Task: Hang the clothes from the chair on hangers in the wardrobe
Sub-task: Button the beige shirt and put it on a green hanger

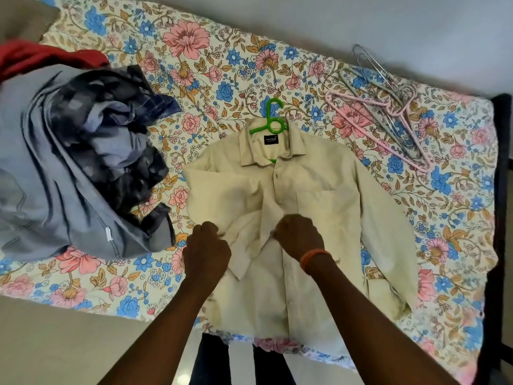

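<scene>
You are pinching the shirt [302,195] front with both hands: your left hand [206,247] is gripping one placket edge, your right hand [298,234] the other. The shirt is lying on the bed [194,65] with the green hanger [273,118] inside its collar. Tugging unevenly is likely to slide the hanger off a shoulder or misalign the buttons.

Both of the person's forearms are bare from the bottom of the view up to the hands, with no sleeve showing on either. An orange band [315,258], narrow and smooth like a rubber bracelet, circles the wrist just behind the right hand [298,234]; the left hand [206,250] and its wrist carry nothing. Low between the arms, dark trousers [211,362] cover both legs.
</scene>
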`<act>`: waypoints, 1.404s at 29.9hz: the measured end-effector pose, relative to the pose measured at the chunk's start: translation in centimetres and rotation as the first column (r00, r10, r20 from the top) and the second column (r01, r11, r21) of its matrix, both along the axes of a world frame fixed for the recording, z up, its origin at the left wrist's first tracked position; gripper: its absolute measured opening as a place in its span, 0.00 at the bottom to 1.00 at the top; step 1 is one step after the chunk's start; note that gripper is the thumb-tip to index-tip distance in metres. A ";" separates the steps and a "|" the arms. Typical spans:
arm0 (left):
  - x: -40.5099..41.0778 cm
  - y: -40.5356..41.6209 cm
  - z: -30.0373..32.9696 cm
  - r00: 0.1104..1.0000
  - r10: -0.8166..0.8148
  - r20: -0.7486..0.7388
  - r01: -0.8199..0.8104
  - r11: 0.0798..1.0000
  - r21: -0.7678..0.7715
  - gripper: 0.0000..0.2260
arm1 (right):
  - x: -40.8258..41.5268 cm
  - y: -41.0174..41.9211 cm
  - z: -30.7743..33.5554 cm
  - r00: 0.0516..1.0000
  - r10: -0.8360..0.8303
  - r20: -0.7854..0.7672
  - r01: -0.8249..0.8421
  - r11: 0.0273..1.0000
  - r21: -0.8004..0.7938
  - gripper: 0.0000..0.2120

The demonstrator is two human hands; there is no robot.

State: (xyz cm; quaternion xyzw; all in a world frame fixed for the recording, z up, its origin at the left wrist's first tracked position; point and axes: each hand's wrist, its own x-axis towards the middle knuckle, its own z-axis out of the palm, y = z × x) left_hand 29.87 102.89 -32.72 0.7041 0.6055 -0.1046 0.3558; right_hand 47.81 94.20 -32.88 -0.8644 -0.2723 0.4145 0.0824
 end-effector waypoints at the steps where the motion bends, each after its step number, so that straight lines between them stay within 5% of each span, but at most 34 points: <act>1: 0.3 0.6 -0.9 0.998 -0.056 0.042 0.055 0.998 0.037 0.14 | 0.9 1.4 -0.6 0.999 0.008 0.048 -0.010 0.999 0.039 0.09; 6: 1.9 2.8 -6.5 0.910 -0.408 0.073 0.395 0.908 0.141 0.19 | 6.9 11.0 -4.3 0.966 0.084 0.243 -0.137 0.968 0.210 0.09; 11: 3.0 3.8 -11.3 0.890 -0.449 -0.082 0.455 0.885 0.096 0.22 | 11.8 19.8 -9.1 0.902 0.113 0.416 -0.193 0.969 0.155 0.11; 14: 2.8 4.5 -12.8 0.885 -0.448 -0.123 0.462 0.879 0.122 0.24 | 13.8 23.2 -11.1 0.821 0.163 0.547 -0.201 0.980 0.009 0.20; 18: 2.9 5.6 -14.1 0.878 -0.461 -0.132 0.477 0.868 0.140 0.26 | 15.2 25.3 -12.9 0.859 0.174 0.482 -0.131 0.984 -0.122 0.37; 24: 3.5 6.8 -13.8 0.845 -0.509 -0.160 0.518 0.855 0.013 0.28 | 15.1 27.4 -13.6 0.960 -0.032 0.277 0.018 0.998 0.054 0.21; 28: 3.1 7.5 -11.3 0.947 -0.323 -0.003 0.321 0.944 -0.077 0.16 | 14.2 25.3 -8.1 0.965 -0.070 0.251 -0.011 0.951 0.309 0.06; 31: 3.8 8.5 -6.3 0.954 -0.199 0.224 0.165 0.973 0.164 0.11 | 12.7 21.9 -1.7 0.976 -0.018 0.218 -0.097 0.859 0.503 0.12; 36: 9.6 10.6 10.2 0.883 -0.347 0.315 0.076 0.769 0.634 0.18 | 10.5 15.3 12.1 0.970 -0.033 0.242 -0.138 0.743 0.655 0.10; 39: 12.2 10.2 19.4 0.812 -0.543 0.212 0.237 0.640 0.731 0.24 | 9.4 10.9 21.2 0.963 -0.006 0.269 -0.190 0.693 0.695 0.05; 42: 13.4 8.7 25.4 0.705 -0.671 0.230 0.320 0.591 0.741 0.17 | 9.0 7.8 28.5 0.976 -0.027 0.214 -0.153 0.613 0.775 0.04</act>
